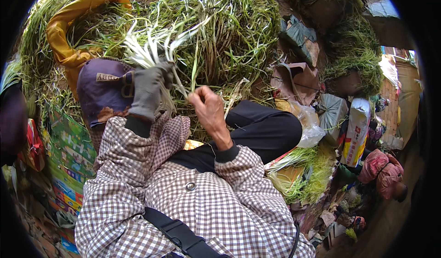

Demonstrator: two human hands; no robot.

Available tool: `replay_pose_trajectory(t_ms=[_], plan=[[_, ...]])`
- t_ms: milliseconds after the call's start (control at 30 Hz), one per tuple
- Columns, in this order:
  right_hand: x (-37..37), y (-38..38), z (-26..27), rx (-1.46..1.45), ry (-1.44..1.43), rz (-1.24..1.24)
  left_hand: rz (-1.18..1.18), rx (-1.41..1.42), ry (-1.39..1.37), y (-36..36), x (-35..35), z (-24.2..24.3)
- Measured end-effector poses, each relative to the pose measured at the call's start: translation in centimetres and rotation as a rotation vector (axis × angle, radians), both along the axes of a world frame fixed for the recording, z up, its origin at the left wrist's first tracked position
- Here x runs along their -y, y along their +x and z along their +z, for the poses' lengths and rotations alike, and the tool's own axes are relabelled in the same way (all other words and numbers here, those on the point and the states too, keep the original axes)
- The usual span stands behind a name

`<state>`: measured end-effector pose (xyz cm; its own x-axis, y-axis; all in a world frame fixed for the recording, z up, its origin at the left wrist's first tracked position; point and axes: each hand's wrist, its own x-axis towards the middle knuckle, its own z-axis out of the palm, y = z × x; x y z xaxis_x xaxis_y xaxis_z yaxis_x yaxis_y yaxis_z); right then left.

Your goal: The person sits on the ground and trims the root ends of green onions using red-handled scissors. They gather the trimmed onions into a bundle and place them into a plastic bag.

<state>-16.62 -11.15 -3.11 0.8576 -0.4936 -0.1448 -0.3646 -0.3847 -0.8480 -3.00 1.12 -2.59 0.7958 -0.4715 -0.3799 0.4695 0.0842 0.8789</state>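
My left hand [151,85], in a grey knit glove, is closed round a bunch of long green stalks with white ends [146,49] that fan out above the fist. My bare right hand [208,111] is just to the right, thumb and forefinger pinching a thin, pale green stalk [195,65]. Another pale stalk slants from the glove down to the right fingertips. Beyond both hands rises a large heap of green stalks [237,34]. A purple cloth with lettering [103,85] covers my left knee, beside the gloved hand.
An orange cloth [57,34] curves along the left of the heap. More stalk heaps [355,61] stand at right. Clear plastic [308,123], a white packet [356,130] and a pile of trimmed stalks [317,175] lie beside my right knee. A person in pink [382,170] is at far right.
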Motion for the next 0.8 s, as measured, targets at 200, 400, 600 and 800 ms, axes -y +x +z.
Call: replay_pose_trajectory(t_ms=[200, 400, 600, 800], plan=[[2.8, -6.0, 2.3, -0.648, -0.322, 0.398, 0.059, 0.075, 0.015, 3.7, -1.9, -0.1], [1.8, 2.9, 2.4, 0.200, 0.448, -0.086, -0.111, 0.136, -0.074, -1.5, 1.2, 1.2], [4.4, 3.7, 6.7, 0.722, 0.534, -0.472, -0.068, 0.085, 0.256, -2.1, 1.1, -2.0], [10.8, -0.9, 11.4, 0.682, 0.158, -0.523, 0.084, 0.032, 0.330, 0.2, 0.7, -3.9]])
